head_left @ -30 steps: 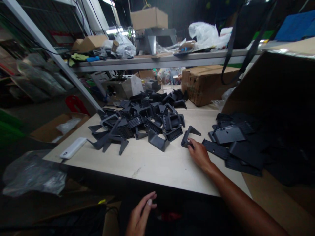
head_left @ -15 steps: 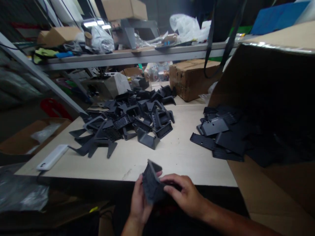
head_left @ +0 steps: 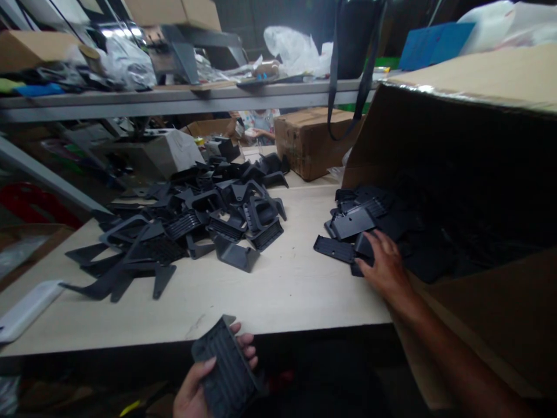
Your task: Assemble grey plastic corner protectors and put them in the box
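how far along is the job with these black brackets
Done so far: a heap of black plastic brackets lies on the table. In hand: the left hand holds one ribbed bracket. Left: the right hand touches flat black pieces at the mouth of the cardboard box, and more dark pieces seem to lie inside.
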A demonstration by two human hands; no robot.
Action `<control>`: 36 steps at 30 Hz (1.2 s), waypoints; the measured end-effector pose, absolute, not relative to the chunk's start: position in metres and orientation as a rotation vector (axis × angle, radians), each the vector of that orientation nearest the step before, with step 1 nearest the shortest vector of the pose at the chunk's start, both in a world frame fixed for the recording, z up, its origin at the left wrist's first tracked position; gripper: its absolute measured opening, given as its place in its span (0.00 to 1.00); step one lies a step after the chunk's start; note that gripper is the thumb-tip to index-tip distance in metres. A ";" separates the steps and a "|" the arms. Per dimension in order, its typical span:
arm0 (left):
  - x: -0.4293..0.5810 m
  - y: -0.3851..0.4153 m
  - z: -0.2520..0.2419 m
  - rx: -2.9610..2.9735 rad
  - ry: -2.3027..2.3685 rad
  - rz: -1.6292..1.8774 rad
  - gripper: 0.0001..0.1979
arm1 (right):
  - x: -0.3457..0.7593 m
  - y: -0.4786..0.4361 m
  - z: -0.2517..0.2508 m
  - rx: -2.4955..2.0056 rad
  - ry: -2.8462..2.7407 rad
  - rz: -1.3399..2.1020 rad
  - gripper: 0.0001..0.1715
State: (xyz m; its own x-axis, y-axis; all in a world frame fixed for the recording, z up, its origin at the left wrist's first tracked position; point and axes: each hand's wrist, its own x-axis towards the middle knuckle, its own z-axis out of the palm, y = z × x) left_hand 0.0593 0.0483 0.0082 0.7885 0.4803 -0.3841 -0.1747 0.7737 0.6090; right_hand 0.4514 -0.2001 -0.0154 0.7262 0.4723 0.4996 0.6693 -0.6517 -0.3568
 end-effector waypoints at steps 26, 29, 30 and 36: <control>0.106 -0.032 0.025 0.648 0.573 0.095 0.34 | 0.432 -0.189 0.010 -2.109 -1.158 -0.177 0.33; 0.110 -0.040 0.023 0.651 0.581 0.111 0.38 | 0.408 -0.173 0.001 -2.026 -1.303 0.065 0.34; 0.110 -0.041 0.024 0.655 0.577 0.122 0.40 | 0.402 -0.168 -0.003 -2.006 -1.337 0.127 0.35; 0.110 -0.046 0.026 0.659 0.495 0.252 0.46 | 0.379 -0.135 -0.020 -2.050 -1.361 0.181 0.34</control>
